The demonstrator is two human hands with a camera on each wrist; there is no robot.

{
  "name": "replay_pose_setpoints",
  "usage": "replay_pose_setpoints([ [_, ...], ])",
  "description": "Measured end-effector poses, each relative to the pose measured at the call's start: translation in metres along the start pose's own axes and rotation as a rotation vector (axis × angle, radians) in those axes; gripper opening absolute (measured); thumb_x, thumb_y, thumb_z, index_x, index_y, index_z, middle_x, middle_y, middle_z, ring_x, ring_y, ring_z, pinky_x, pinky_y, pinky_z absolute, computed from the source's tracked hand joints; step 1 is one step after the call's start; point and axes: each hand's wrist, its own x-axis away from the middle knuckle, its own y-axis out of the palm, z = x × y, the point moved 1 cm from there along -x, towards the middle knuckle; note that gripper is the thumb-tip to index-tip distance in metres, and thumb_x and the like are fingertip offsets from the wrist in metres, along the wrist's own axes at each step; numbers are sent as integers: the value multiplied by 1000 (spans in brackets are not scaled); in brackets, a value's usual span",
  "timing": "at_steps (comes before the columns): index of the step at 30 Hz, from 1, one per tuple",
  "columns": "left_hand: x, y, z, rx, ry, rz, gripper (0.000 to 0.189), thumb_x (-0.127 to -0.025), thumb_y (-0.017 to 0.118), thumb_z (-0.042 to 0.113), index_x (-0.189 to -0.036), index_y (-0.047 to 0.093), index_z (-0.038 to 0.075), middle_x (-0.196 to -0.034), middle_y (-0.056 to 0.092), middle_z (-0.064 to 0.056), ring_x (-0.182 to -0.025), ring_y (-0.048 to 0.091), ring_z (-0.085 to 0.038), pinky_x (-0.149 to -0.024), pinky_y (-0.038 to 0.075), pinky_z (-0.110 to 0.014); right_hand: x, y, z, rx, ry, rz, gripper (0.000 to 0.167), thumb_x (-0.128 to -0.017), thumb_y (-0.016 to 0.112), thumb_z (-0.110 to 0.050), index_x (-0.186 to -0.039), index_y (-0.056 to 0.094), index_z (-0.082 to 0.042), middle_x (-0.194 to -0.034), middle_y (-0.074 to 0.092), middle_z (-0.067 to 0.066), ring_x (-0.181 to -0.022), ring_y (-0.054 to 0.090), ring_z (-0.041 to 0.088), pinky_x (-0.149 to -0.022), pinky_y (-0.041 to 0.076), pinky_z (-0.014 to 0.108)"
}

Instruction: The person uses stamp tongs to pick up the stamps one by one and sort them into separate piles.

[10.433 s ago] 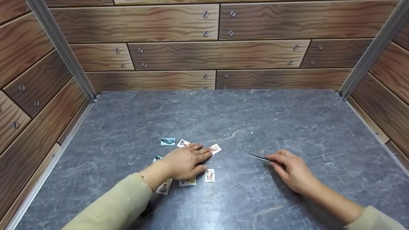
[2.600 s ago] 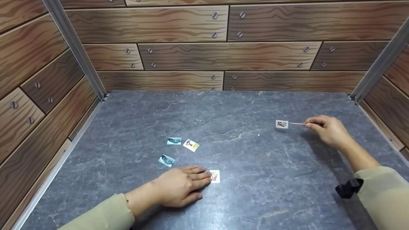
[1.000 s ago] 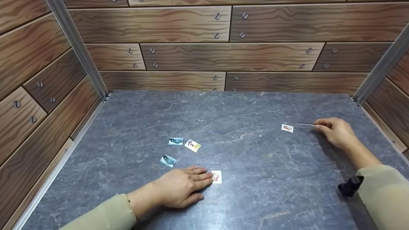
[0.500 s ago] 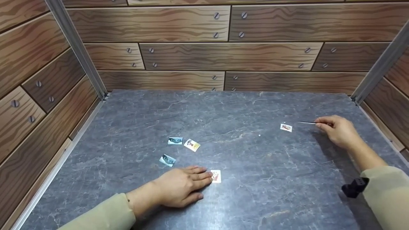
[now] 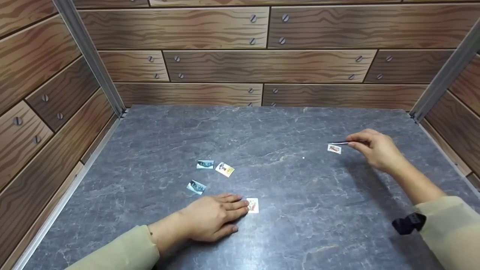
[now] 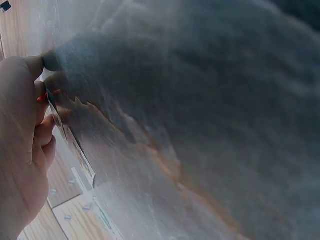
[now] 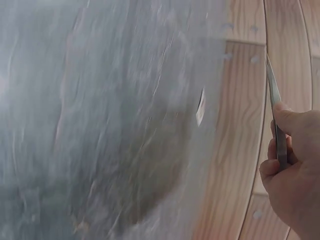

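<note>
My left hand (image 5: pixel 212 217) rests flat on the grey table, its fingertips on the edge of a small picture card (image 5: pixel 253 206). In the left wrist view, small cards (image 6: pixel 80 155) show edge-on beyond that hand's fingers. My right hand (image 5: pixel 377 150) pinches metal tweezers (image 7: pixel 280 145) between thumb and fingers. Their tips point left, just over the far edge of another small picture card (image 5: pixel 334 149) lying at the right; no card is between them. The right wrist view shows this card (image 7: pixel 201 111) well apart from the tweezers.
Two blue-patterned cards (image 5: pixel 205 164) and a white-and-yellow card (image 5: pixel 225 169) lie left of the middle, beyond my left hand. A tiny white speck (image 5: pixel 303 158) sits right of centre. Wood-patterned walls (image 5: pixel 210 65) enclose the table (image 5: pixel 262 127) at the back and sides.
Earlier my left hand lay over more cards, farther forward. The tweezers then held a card at the right, which now lies on the table. Since half a second ago the tweezers moved left over it.
</note>
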Motion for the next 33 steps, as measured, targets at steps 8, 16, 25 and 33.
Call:
replay_pose_setpoints([
  [8,0,0,0,8,-2,-1,59,-114,41,40,-161,45,5,-164,46,-11,-151,43,-31,-126,32,-41,-2,14,-45,-38,-127,-26,13,-94,79,-4,-106,83,-8,-99,73,4,-86,60,11,-72,45,16],
  [16,-1,0,0,13,0,-4,59,-114,41,40,-161,45,5,-164,46,-11,-151,43,-31,-126,31,-41,4,28,-85,-73,-193,-101,15,-94,79,-4,-106,83,-12,-100,71,-4,-84,61,11,-70,50,28],
  [25,0,1,1,20,13,30,58,-113,45,38,-159,47,3,-162,49,-12,-150,45,-31,-125,33,-41,15,49,-119,-153,-278,-159,17,-91,81,-3,-104,82,-14,-97,71,-7,-88,65,13,-76,56,37],
  [33,0,2,1,23,6,23,59,-113,44,39,-160,46,4,-162,48,-12,-150,44,-31,-125,32,-41,23,72,-132,-185,-310,-222,14,-94,79,-5,-105,82,-12,-96,72,-3,-86,64,15,-75,56,39],
])
